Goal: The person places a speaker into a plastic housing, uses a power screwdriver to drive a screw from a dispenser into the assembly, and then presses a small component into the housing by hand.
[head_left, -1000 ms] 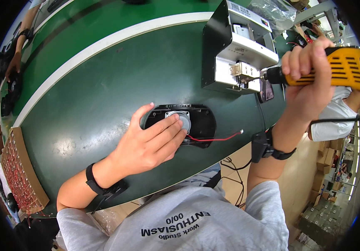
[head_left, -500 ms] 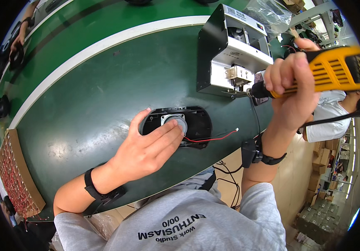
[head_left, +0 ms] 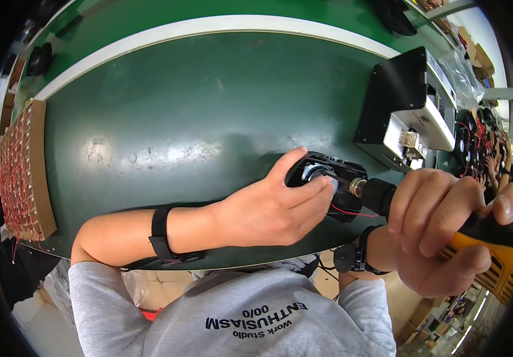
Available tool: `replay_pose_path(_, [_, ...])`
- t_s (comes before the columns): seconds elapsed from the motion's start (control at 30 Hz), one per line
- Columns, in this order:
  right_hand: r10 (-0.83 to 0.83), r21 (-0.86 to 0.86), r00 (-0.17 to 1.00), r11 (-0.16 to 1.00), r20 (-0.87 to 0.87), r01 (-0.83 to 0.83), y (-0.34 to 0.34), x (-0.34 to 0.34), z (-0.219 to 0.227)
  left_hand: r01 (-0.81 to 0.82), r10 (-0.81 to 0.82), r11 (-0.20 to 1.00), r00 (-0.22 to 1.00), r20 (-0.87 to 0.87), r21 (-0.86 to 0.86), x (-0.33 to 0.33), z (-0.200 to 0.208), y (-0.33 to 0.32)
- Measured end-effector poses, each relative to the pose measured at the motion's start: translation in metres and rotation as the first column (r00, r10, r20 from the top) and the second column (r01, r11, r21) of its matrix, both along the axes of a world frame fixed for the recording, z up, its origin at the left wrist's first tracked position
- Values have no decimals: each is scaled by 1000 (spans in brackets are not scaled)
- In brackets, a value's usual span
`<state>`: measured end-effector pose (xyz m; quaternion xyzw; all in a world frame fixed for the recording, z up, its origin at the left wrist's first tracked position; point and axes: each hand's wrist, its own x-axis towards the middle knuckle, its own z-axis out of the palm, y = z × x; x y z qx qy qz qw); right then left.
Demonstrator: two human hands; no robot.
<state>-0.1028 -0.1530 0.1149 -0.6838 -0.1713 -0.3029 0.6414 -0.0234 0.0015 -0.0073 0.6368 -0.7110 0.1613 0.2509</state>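
My left hand (head_left: 271, 213) steadies a black plastic housing (head_left: 348, 165) on the green table, thumb at its far edge and fingers pressed on the round speaker (head_left: 312, 171) inside. A thin red wire (head_left: 351, 212) comes out on the near side. Gripped in my right hand (head_left: 432, 232) is a yellow and black electric screwdriver (head_left: 379, 197). It lies nearly level and points left, its bit over the housing beside my left fingertips. Whether the tip touches a screw is too small to tell.
Behind the screwdriver stands a black and silver screw feeder (head_left: 390, 104). At the far left is a cardboard tray (head_left: 45, 178) of red-wired parts. A white rail (head_left: 209, 25) runs along the table's far side. A clear plastic bag (head_left: 463, 76) lies at the back right.
My right hand has brought the screwdriver from the screw feeder to the speaker housing. My left hand stays on the speaker. The whole view has swung, so the table items appear shifted.
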Motion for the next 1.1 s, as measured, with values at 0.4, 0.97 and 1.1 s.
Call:
replay_pose_path(0.4, [5, -72, 995, 997, -101, -12, -1, 12, -20, 4, -7, 999, 997, -81, -40, -1, -8, 1])
replay_pose_path(0.97, [-61, -14, 997, 998, -56, 61, 8, 20, -34, -7, 3, 999, 996, -84, -37, 0, -7, 0])
replay_pose_path(1.1, [-25, -67, 994, 998, -105, 18, 3, 18, -31, -6, 2, 999, 995, -98, -41, 0, -7, 0])
